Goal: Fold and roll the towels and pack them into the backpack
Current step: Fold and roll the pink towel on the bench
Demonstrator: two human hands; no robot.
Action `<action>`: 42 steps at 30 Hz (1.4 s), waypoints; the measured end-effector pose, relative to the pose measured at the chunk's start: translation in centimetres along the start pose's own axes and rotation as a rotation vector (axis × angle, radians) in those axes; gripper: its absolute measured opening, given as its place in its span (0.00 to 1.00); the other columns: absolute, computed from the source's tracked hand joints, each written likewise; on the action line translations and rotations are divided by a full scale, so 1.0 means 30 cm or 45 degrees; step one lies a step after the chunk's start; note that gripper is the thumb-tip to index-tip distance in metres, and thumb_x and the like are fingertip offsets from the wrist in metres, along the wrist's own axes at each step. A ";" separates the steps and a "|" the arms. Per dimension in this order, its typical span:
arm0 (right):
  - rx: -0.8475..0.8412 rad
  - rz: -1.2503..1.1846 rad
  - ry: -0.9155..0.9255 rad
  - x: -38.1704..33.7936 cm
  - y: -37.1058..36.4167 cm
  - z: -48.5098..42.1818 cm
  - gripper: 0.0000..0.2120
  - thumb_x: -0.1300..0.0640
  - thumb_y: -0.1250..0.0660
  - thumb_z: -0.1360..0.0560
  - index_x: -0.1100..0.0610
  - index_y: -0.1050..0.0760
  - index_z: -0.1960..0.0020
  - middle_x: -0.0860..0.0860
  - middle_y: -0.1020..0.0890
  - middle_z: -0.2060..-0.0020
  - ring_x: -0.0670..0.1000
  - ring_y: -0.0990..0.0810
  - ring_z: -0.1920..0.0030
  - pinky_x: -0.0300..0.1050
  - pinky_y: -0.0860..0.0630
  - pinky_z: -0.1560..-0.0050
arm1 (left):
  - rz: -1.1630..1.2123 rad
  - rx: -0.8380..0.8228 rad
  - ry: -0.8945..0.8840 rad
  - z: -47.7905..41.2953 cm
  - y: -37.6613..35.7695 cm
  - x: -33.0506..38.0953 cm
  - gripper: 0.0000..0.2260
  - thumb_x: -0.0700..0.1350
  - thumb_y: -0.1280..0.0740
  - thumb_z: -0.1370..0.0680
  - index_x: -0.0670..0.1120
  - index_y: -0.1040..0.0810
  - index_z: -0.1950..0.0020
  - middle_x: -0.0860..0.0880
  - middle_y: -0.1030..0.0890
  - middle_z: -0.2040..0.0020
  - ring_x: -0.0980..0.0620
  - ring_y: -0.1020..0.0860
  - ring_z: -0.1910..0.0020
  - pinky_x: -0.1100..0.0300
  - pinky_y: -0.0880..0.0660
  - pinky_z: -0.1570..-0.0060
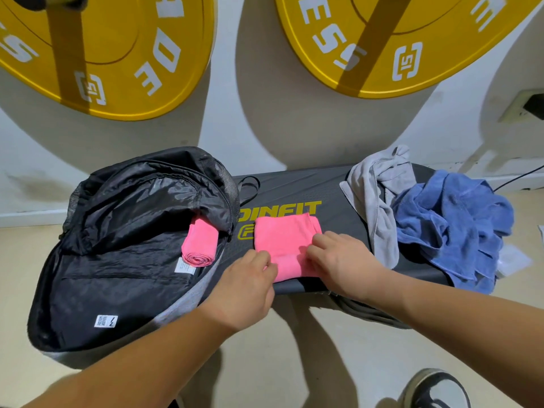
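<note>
A folded pink towel [282, 240] lies on the dark bench [332, 207], its near end rolled up. My left hand [245, 287] grips the roll's left end and my right hand [338, 260] grips its right end. To the left, the black backpack [123, 260] lies open with a rolled pink towel [199, 245] inside near its right edge. A crumpled grey towel [379, 198] and a crumpled blue towel [453, 222] sit on the bench's right end.
Two yellow weight plates [117, 54] [391, 39] hang on the white wall behind the bench. A wall socket [527, 107] with a black plug is at the far right. A shoe [438, 390] stands on the beige floor at the lower right.
</note>
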State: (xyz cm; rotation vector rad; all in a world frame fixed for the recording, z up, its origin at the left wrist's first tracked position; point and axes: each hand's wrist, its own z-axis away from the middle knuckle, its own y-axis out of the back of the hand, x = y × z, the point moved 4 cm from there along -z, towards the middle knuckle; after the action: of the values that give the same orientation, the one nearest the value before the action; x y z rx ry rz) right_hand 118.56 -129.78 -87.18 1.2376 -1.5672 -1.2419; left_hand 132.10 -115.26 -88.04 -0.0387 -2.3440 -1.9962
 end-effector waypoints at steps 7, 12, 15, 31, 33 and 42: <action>-0.052 0.132 0.053 -0.003 -0.023 0.007 0.12 0.52 0.29 0.33 0.56 0.23 0.53 0.52 0.24 0.58 0.57 0.25 0.61 0.50 0.27 0.66 | 0.061 -0.010 0.126 -0.010 -0.012 -0.033 0.13 0.41 0.35 0.26 0.48 0.23 0.42 0.49 0.23 0.44 0.45 0.25 0.45 0.50 0.23 0.51; -0.290 -0.212 -0.134 0.031 -0.020 -0.005 0.16 0.50 0.36 0.27 0.53 0.23 0.42 0.50 0.21 0.49 0.56 0.22 0.49 0.52 0.22 0.53 | 0.324 -0.158 0.298 -0.020 0.000 -0.071 0.16 0.45 0.37 0.21 0.51 0.26 0.33 0.51 0.22 0.38 0.47 0.25 0.39 0.51 0.26 0.41; -0.442 -0.678 -0.446 0.066 0.000 -0.026 0.10 0.53 0.32 0.25 0.51 0.24 0.44 0.43 0.18 0.50 0.53 0.20 0.48 0.37 0.24 0.50 | 0.599 -0.237 0.488 -0.023 0.013 -0.095 0.14 0.46 0.35 0.22 0.52 0.22 0.37 0.53 0.19 0.41 0.49 0.23 0.41 0.57 0.27 0.43; 0.029 -0.047 0.033 0.019 0.010 -0.015 0.16 0.47 0.42 0.22 0.55 0.20 0.49 0.52 0.23 0.58 0.58 0.23 0.60 0.52 0.24 0.65 | 0.056 0.006 0.033 -0.013 0.000 -0.037 0.09 0.46 0.39 0.23 0.46 0.23 0.48 0.48 0.25 0.48 0.44 0.27 0.50 0.47 0.24 0.54; -0.025 0.074 0.111 0.024 -0.002 -0.007 0.18 0.42 0.35 0.26 0.55 0.21 0.47 0.52 0.22 0.57 0.57 0.24 0.60 0.51 0.25 0.63 | 0.037 -0.033 0.065 -0.006 -0.012 -0.047 0.12 0.46 0.37 0.23 0.46 0.25 0.41 0.49 0.25 0.44 0.44 0.26 0.46 0.47 0.23 0.51; -0.359 -0.606 -0.504 0.076 0.008 -0.032 0.16 0.48 0.31 0.26 0.50 0.23 0.40 0.48 0.19 0.48 0.53 0.20 0.47 0.48 0.23 0.46 | 0.600 -0.129 0.531 -0.042 0.020 -0.107 0.18 0.42 0.33 0.23 0.49 0.21 0.33 0.50 0.20 0.40 0.49 0.23 0.40 0.60 0.29 0.38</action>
State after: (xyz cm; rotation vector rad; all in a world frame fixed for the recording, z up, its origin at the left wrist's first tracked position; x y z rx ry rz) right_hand 118.88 -132.21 -86.74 1.2704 -1.3270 -2.0401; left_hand 135.40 -116.33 -87.45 -0.1487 -1.7765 -1.6925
